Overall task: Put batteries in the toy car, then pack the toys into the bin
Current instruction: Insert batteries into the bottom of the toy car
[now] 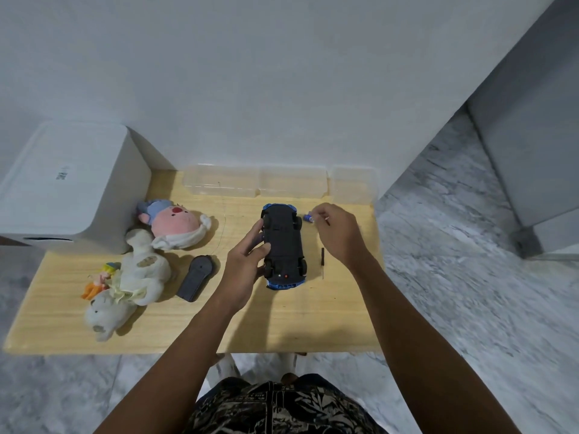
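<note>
Toy car upside down on table, left hand gripping it

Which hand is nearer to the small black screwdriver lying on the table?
The right hand: it hovers just above and beside the screwdriver. The left hand is on the far side of the toy car, holding it.

A wooden table stands on marbled grey floor against a white wall. Three clear boxes line its far edge. A grey cabinet stands far right.
</note>
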